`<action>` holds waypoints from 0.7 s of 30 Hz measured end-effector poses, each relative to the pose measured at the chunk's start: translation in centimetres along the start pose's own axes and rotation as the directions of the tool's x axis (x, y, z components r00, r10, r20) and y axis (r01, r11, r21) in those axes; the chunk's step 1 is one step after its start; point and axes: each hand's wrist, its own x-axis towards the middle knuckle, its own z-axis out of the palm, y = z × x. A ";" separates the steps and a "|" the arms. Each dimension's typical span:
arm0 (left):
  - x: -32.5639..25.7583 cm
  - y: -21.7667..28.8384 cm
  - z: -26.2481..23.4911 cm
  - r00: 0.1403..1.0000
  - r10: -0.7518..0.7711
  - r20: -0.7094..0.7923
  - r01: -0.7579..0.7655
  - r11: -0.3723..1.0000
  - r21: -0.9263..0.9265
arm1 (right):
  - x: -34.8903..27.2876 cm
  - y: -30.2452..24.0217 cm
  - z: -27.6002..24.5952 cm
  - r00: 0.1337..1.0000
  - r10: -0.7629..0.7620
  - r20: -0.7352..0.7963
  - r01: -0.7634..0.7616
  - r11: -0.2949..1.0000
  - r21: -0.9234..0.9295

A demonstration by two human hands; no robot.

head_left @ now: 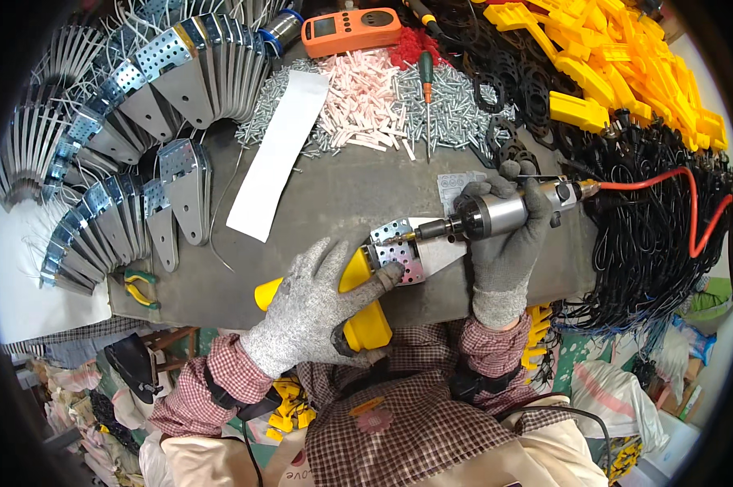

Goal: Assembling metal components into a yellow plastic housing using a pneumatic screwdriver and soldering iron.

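Note:
My left hand (313, 308), in a grey knit glove, presses down on a yellow plastic part (366, 321) and steadies a perforated metal bracket (407, 253) lying on top of it. My right hand (504, 235), also gloved, grips a silver pneumatic screwdriver (504, 211) held sideways. Its bit touches the bracket's perforated end. A red air hose (691, 203) runs from the tool's rear off to the right.
Rows of stacked metal brackets (139, 105) fill the left side. A white paper strip (273, 154), screws (455, 105), pink plugs (366, 97), an orange meter (352, 31), a green screwdriver (425, 81), black washers and cables (650, 243), yellow parts (626, 65), and pliers (141, 286) lie around.

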 end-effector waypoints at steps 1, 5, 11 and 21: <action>0.0 0.0 0.0 1.000 -0.003 0.000 0.003 1.000 -0.001 | 0.0 0.0 -0.1 1.000 0.001 -0.005 -0.001 1.000 -0.023; 0.0 -0.1 0.0 1.000 0.001 0.004 -0.001 1.000 -0.003 | -0.1 0.5 0.8 0.999 -0.047 0.000 0.047 0.994 -0.103; 0.3 0.2 -0.2 1.000 0.024 -0.004 -0.024 1.000 0.009 | -0.2 0.5 0.5 0.999 -0.040 0.016 0.041 0.997 -0.064; 0.0 0.4 0.1 0.998 -0.014 -0.056 0.013 0.999 -0.029 | -0.6 -0.5 0.1 0.995 -0.100 -0.016 0.098 0.992 -0.076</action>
